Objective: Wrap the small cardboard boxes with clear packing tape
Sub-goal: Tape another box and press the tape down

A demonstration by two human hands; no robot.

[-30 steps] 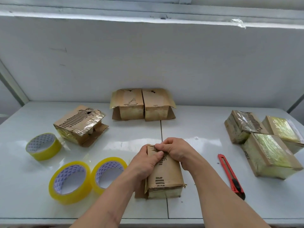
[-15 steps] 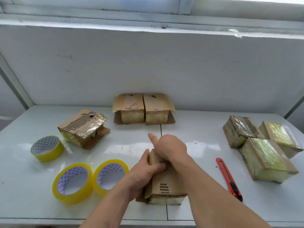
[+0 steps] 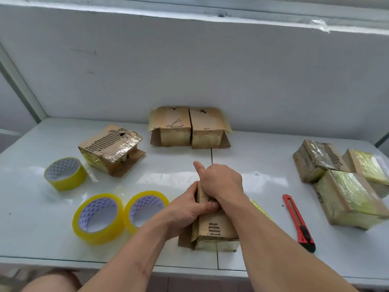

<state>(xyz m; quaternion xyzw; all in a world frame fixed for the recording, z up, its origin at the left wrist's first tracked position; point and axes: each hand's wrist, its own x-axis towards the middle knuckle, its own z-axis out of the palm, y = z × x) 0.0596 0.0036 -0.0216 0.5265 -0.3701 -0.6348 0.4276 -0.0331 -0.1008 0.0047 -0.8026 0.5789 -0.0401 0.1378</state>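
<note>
Cardboard box [image 3: 214, 226] sits at the near edge of the white table [image 3: 263, 186], centre, a loose flap hanging off its left side. Left hand [image 3: 189, 207] grips the box's left side, thumb over the top. Right hand [image 3: 223, 182] is curled over the far top edge, thumb sticking up; looks like it's pulling yellowish tape down the right side, can't confirm. Step: probably first wrap on this box. Next: pull the strip taut round the box, press it flat, then cut, which means one hand letting go.

Two tape rolls [image 3: 99, 218] just left, third roll [image 3: 65, 173] further back. Red utility knife [image 3: 299, 222] right. Wrapped boxes [image 3: 347, 194] far right. Torn box [image 3: 111, 150] back left, two unwrapped boxes [image 3: 189, 127] against the wall.
</note>
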